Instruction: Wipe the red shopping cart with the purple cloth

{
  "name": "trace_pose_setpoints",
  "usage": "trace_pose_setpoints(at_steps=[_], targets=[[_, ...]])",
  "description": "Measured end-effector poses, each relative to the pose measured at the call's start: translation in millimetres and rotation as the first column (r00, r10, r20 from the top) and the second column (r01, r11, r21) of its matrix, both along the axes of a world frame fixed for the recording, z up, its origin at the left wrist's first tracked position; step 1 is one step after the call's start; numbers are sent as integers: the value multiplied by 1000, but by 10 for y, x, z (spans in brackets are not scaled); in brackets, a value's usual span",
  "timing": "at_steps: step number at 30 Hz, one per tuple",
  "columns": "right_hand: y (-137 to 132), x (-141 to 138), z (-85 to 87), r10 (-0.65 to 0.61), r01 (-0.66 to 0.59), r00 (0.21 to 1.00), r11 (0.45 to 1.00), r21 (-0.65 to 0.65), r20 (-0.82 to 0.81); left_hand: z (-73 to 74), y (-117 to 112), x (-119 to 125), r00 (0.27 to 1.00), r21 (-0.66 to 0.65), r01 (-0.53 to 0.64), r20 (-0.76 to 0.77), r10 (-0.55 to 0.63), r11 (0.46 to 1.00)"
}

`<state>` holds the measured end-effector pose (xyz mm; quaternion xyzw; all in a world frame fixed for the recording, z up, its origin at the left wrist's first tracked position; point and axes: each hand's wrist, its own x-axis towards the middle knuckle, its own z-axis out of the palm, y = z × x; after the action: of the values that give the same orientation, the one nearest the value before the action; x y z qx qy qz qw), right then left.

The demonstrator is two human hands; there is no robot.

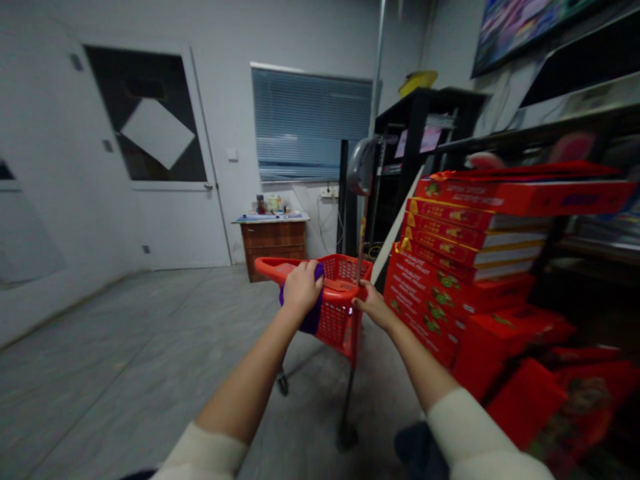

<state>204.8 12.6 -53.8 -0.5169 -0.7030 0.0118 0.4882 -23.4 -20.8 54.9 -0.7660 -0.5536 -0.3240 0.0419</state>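
A red plastic shopping cart point(337, 327) with a lattice basket stands on wheels in front of me. My left hand point(303, 288) is closed over a purple cloth point(313, 319), pressing it on the red handle side of the cart. On the basket's right corner, my right hand point(374, 305) grips the cart's rim, thumb at the near side. An upright metal pole point(361, 243) rises beside that corner, bearing a rounded grey piece point(361, 167); whether it is fixed to the cart I cannot tell. The fingertips of both hands are partly hidden.
Red boxes point(435, 293) are stacked high close on my right, beside dark shelving point(425, 113). Behind the cart, a wooden cabinet point(275, 241) holding small bottles stands below a blinded window point(310, 127). A white door point(175, 227) is at the left, across grey floor point(150, 347).
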Motion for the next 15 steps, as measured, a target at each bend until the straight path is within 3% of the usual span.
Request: trace_pose_setpoints(at_steps=[4,7,11,15], targets=[[-48,-354,-25,-121,120,992,990,-72,-19,-71,-163,35,993,47,116,16,-116,992],[-100,-489,37,-127,128,992,984,-125,13,-96,-94,-213,979,37,203,28,-204,978],[-59,-498,149,20,9,987,984,-177,159,-118,110,-646,993,71,70,92,-76,995],[68,-580,164,132,-87,966,975,-202,224,-210,26,-614,993,114,10,117,-24,993]])
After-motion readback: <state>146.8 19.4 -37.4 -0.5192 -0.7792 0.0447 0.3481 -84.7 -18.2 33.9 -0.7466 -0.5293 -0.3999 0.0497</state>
